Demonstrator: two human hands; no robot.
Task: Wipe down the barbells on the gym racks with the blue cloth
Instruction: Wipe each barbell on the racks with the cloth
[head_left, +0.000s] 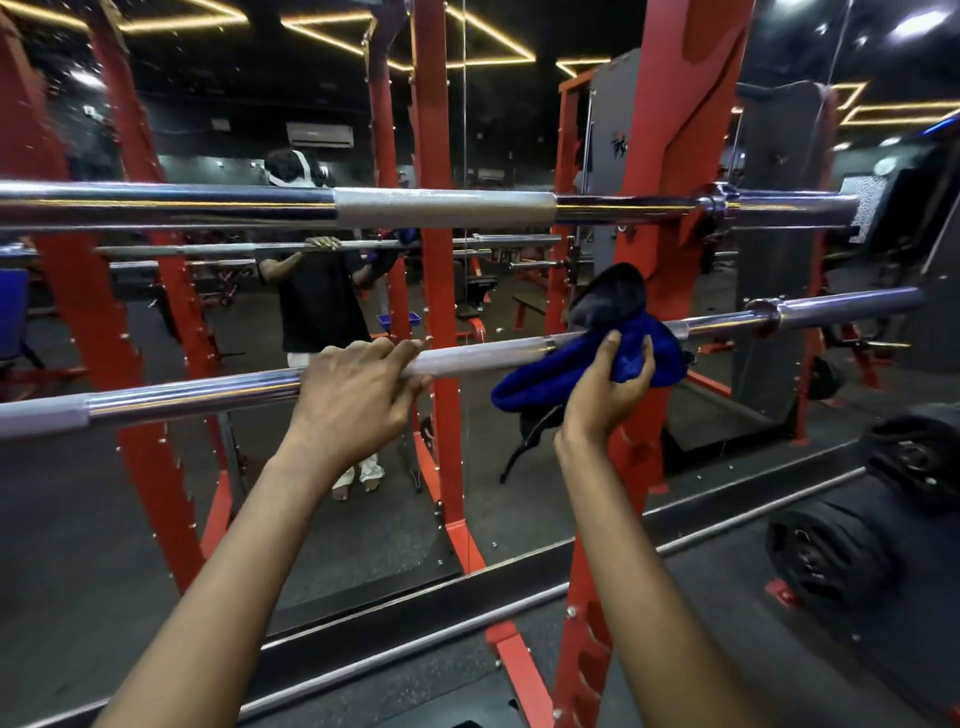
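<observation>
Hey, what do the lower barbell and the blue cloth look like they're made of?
The lower barbell looks like chromed steel: mirror-bright, with duller knurled bands. The blue cloth seems a soft, fuzzy fabric, maybe microfibre, draping limply over the bar.

Deep blue cloth (545, 379) under right hand (605, 395) fingers (612, 345) — chrome barbell (197, 397), grey knurling beside left hand (353, 395) fingers (400, 353); red rack (675, 130).

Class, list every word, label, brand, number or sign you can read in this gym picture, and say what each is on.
Nothing can be read for certain.
Red and white logo on the grey panel: too blurred to read.
Markings on the weight plates: too dark and small to read.
Small wall sign: too small to read.
Blue cloth and lower barbell: no lettering shows.
</observation>
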